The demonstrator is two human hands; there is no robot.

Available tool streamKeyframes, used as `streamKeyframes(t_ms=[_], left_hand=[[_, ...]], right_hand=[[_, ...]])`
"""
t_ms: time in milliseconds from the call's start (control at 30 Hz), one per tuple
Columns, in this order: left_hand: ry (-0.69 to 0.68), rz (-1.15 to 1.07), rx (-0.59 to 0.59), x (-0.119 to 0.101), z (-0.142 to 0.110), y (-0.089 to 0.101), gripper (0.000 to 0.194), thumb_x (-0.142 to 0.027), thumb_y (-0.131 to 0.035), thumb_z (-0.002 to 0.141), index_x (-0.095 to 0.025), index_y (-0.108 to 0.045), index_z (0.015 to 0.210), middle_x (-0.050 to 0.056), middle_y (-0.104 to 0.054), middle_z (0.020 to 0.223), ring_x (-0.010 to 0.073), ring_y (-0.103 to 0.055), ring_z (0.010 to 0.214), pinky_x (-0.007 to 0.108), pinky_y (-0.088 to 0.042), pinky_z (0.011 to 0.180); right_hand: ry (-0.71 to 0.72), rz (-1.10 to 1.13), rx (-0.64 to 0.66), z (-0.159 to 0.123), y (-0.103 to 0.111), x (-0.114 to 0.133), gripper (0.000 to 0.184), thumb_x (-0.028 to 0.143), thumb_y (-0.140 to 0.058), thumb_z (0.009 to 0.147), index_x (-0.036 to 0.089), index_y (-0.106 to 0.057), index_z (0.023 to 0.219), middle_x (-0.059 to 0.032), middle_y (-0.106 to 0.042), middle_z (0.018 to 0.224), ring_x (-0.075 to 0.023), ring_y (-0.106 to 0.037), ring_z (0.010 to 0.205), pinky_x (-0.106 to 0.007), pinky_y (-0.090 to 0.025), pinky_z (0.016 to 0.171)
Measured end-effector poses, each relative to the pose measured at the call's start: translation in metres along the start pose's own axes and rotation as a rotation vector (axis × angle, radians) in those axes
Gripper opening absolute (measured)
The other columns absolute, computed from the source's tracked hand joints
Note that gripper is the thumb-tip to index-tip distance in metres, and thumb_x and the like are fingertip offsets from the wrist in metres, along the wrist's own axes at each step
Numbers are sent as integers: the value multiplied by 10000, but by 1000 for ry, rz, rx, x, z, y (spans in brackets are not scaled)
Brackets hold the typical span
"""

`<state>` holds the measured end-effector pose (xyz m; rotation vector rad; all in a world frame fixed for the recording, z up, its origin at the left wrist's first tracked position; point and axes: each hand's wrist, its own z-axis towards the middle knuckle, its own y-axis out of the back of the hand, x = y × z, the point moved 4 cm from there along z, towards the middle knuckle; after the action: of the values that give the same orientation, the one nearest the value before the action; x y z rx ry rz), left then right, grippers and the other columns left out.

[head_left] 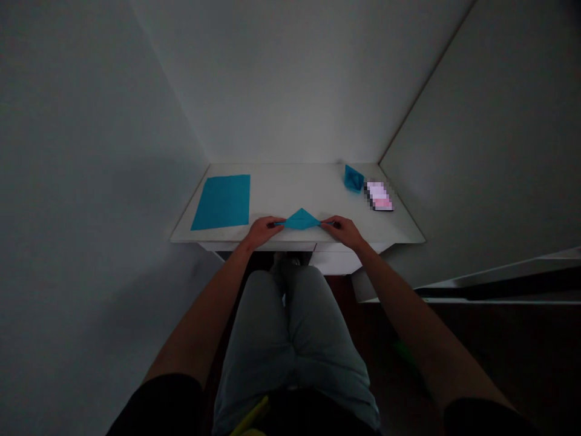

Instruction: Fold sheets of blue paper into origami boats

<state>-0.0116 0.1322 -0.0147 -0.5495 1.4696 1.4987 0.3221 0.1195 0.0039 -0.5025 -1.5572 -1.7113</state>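
Observation:
A folded piece of blue paper (pixel 302 219), pointed at its top and at both sides, is held near the front edge of the white table. My left hand (pixel 265 231) pinches its left tip between thumb and fingers. At the opposite side, my right hand (pixel 343 230) grips the right tip in the same way. Flat sheets of blue paper, or a single one, I cannot tell which (pixel 223 202), lie to the left of my left hand. A folded blue paper boat (pixel 353 179) stands at the back right.
Beside the paper boat lies a phone (pixel 379 195) with a blurred, lit screen. The white table (pixel 295 181) has walls at its back, left and right. Under its front edge are drawers (pixel 336 261), and my legs (pixel 290 339) are below.

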Motion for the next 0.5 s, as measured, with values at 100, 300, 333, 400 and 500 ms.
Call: streamKeyframes(t_ms=[100, 300, 333, 400, 500], left_hand=[[1, -26, 24, 0, -1, 1, 374, -439, -743, 909, -238, -825, 1214, 75, -813, 1225, 233, -741, 1039, 376, -590, 955], [18, -43, 30, 0, -1, 1, 441, -459, -760, 881, -239, -808, 1260, 69, -822, 1160, 229, -740, 965, 380, -584, 926], [15, -39, 28, -1, -1, 1, 426, -455, -747, 888, -245, -813, 1252, 62, -825, 1144, 228, -736, 955, 376, -582, 917], [7, -26, 21, -2, -1, 1, 403, -469, -723, 904, -252, -826, 1227, 52, -829, 1099, 224, -728, 923, 366, -576, 889], [19, -13, 12, -2, -1, 1, 434, -531, -727, 898, -245, -836, 1207, 51, -827, 1026, 219, -715, 874, 350, -568, 833]], right_hand=[[11, -11, -4, 1, 0, 0, 469, 687, -685, 929, 263, -833, 1067, -62, -798, 949, -211, -682, 795, -348, -547, 743], [-18, -40, -28, 2, 1, -2, 475, 691, -661, 941, 264, -836, 1053, -65, -802, 929, -229, -692, 812, -361, -549, 753], [-19, -40, -31, 2, 1, -2, 477, 690, -656, 943, 262, -836, 1052, -63, -800, 915, -229, -688, 803, -359, -546, 744], [-13, -35, -27, 1, 1, -2, 472, 680, -646, 950, 261, -836, 1056, -60, -799, 904, -229, -686, 805, -357, -544, 739], [-5, -18, -7, 1, 1, 0, 451, 659, -654, 952, 264, -836, 1069, -61, -806, 934, -240, -701, 853, -361, -553, 765]])
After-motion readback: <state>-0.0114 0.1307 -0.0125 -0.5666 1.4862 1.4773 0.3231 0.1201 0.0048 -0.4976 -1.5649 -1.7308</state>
